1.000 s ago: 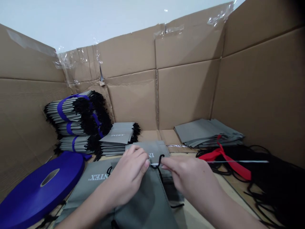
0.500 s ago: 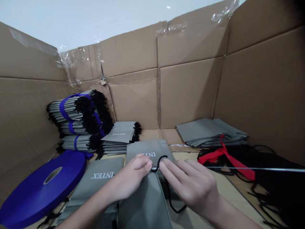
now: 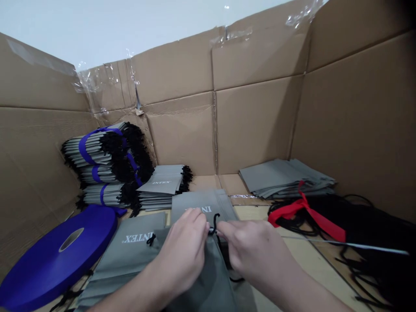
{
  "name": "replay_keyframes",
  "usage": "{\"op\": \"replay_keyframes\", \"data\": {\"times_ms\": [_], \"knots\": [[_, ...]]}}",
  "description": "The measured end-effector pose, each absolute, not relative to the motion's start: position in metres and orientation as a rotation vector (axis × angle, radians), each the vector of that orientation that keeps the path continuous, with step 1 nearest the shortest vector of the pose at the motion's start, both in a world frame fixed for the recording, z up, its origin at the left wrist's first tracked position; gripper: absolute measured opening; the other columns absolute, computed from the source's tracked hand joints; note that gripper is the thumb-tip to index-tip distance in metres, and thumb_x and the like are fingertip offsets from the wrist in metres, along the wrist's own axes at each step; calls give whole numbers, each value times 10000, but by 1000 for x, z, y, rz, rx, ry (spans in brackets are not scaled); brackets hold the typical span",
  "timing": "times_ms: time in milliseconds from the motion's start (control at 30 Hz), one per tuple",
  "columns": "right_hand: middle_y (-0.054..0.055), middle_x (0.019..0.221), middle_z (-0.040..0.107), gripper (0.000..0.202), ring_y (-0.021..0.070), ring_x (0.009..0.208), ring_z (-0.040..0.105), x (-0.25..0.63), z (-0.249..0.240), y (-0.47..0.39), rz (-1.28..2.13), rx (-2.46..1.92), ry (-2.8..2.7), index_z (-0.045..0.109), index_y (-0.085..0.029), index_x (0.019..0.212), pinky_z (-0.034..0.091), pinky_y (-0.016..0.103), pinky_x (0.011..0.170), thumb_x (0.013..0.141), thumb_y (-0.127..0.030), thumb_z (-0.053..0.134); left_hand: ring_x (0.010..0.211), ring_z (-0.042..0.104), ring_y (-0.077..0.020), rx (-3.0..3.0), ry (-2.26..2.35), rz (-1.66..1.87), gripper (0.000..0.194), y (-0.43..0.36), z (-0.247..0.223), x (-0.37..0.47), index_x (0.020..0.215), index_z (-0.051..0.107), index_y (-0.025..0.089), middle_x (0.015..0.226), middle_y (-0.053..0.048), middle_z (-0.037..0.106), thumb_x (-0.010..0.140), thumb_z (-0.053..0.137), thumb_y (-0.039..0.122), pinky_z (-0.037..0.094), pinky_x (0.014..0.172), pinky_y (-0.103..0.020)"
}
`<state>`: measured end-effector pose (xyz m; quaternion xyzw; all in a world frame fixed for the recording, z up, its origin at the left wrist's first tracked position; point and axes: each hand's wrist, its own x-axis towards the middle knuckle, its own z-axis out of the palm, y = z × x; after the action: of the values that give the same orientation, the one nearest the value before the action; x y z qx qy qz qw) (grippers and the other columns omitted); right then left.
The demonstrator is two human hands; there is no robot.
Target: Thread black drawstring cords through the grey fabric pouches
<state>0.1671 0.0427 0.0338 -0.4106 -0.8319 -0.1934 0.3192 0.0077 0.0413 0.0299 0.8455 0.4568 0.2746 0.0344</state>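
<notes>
My left hand (image 3: 185, 249) is closed on the top edge of a grey drawstring pouch (image 3: 214, 271). Close beside it, my right hand (image 3: 256, 247) pinches a thin metal rod (image 3: 364, 247), whose long end sticks out to the right. A black cord (image 3: 215, 222) loops up at the rod's tip, between both hands, and part of it hangs below my right hand. My right fingertips are partly hidden, so how they grip the cord is unclear. A small black cord knot (image 3: 151, 239) shows at the pouch's left corner.
Grey printed pouches (image 3: 136, 247) lie at left, more (image 3: 185, 201) behind my hands. A blue ribbon roll (image 3: 39, 264), strapped pouch bundles (image 3: 97, 173) and a pouch stack (image 3: 162, 186) stand left. Right: grey pieces (image 3: 276, 175), black cords (image 3: 373, 221), red ribbon (image 3: 321, 221). Cardboard walls (image 3: 182, 134) surround everything.
My left hand has turned over the pouch edge, and the pouch's knotted left corner now shows. The rod's right end has tilted down and slid left. The cord loop has shifted and narrowed.
</notes>
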Motion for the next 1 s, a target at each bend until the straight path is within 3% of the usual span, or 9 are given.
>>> {"op": "replay_keyframes", "data": {"times_ms": [200,367,467,600,733,767,867,1000], "knots": [[-6,424,593,214,116,410,505,163,41,38,-237,-1415,-2229,529,-197,469,146,276,441,616,-51,473,746,440,-207,2698,1427,837,237,41,19,13,718,390,195,819,-64,497,896,248,133,383,663,-338],[15,444,592,198,144,368,509,157,26,34,-647,-1113,-2162,562,-184,530,188,298,448,510,-22,450,783,487,-187,2501,1342,842,268,38,25,11,721,423,199,815,-47,528,920,247,168,406,749,-317],[11,441,559,190,152,371,494,156,21,32,-790,-936,-2148,531,-187,529,210,301,453,496,-26,435,750,497,-171,2431,1264,819,282,36,35,6,704,426,205,786,-28,537,932,260,222,401,721,-285],[-6,523,594,185,148,440,513,160,39,30,-758,-934,-2265,530,-198,631,228,284,475,611,-24,471,737,494,-158,2386,1213,788,337,36,50,-3,700,430,203,781,-9,538,953,244,325,384,710,-268],[26,575,630,60,169,468,545,181,70,28,-692,-1264,-2326,563,-199,772,186,276,452,788,-215,507,755,470,-161,2363,1309,818,326,40,58,-10,709,389,198,774,-2,495,957,244,352,369,715,-272],[12,553,621,84,156,452,538,188,76,28,-659,-1283,-2355,553,-205,740,183,270,449,792,-186,490,751,461,-162,2360,1323,844,327,42,59,-11,701,371,198,766,-2,482,957,243,355,366,711,-273],[-30,551,617,226,130,460,544,206,85,30,-636,-1180,-2422,542,-222,671,193,258,458,628,-13,467,735,444,-160,2340,1301,869,339,46,59,-11,679,333,199,747,1,460,956,240,372,359,689,-268],[-24,484,550,216,135,406,475,207,82,31,-919,-1017,-2246,469,-204,559,197,281,463,504,2,434,697,428,-161,2383,1355,958,338,49,54,-6,669,313,201,720,-2,446,959,225,350,342,656,-275]]}}
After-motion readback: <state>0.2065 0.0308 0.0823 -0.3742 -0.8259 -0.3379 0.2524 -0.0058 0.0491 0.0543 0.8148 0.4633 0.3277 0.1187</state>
